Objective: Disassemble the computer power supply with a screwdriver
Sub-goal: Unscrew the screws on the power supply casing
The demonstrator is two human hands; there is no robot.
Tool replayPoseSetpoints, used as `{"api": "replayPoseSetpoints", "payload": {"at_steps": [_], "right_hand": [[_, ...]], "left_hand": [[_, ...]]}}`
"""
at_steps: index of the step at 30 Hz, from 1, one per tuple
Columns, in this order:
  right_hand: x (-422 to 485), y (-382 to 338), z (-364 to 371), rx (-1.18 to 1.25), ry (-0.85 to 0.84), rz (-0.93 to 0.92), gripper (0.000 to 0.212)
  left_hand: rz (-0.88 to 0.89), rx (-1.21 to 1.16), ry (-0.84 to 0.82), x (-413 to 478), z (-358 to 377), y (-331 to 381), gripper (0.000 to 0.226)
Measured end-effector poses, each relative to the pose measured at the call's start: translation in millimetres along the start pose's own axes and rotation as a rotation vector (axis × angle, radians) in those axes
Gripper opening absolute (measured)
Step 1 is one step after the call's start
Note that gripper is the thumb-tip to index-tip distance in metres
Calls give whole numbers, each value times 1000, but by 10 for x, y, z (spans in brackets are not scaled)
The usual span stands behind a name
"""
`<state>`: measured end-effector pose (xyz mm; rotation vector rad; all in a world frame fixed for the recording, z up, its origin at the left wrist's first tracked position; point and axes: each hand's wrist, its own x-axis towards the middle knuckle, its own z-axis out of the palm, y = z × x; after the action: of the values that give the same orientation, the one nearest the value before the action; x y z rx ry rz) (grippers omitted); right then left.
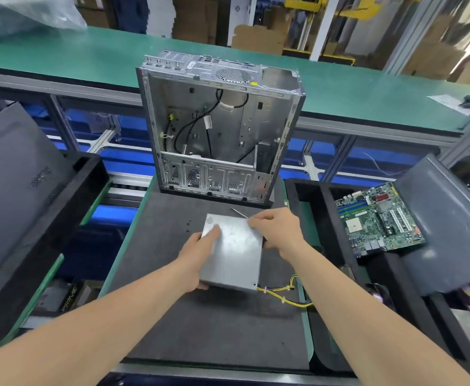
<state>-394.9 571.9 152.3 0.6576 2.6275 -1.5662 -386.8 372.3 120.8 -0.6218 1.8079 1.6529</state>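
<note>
The grey metal power supply (234, 253) lies flat on the dark foam mat (214, 330), with yellow and black wires (281, 292) trailing from its near right corner. My left hand (197, 254) grips its left edge, thumb on top and fingers under the near corner. My right hand (277, 231) holds the far right edge, with the thin shaft of a screwdriver (239, 212) sticking out past its fingers toward the far left. Two small dark screws (188, 222) lie on the mat left of the power supply.
An open, gutted computer case (220, 129) stands upright at the mat's far edge. A green motherboard (378, 218) rests in a black tray on the right beside a grey panel (445, 227). Another grey side panel (14, 185) leans on the left. A green conveyor runs behind.
</note>
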Motion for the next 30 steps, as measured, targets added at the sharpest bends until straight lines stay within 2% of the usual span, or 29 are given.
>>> {"api": "replayPoseSetpoints", "payload": {"at_steps": [3,6,10,15,18,21,24,26,28,29,30], "right_hand": [[-48,-45,-6,11,95,-57,6],[-137,-66,1,-18,167,-126,11],[-282,-18,5,-27,216,-211,12],[-390,59,48,77,272,-247,12],[-387,83,53,94,290,-227,16],[-481,132,86,141,332,-212,17],[-545,181,127,241,400,-107,35],[-551,187,164,326,352,34,32],[-529,210,241,387,327,145,14],[-546,189,279,398,333,175,13],[-560,180,318,406,339,184,25]], "left_hand": [[66,-39,84,6,73,117,66],[132,-118,172,-28,151,149,66],[193,-189,211,-105,217,91,68],[349,-86,341,-115,299,68,49],[372,-77,337,-116,318,30,38],[372,-95,302,-143,287,-10,38],[378,-118,268,-157,246,-15,38],[382,-102,279,-142,230,15,24],[384,-101,310,-117,230,36,14],[376,-110,329,-108,236,40,14],[368,-120,350,-104,243,36,16]]}}
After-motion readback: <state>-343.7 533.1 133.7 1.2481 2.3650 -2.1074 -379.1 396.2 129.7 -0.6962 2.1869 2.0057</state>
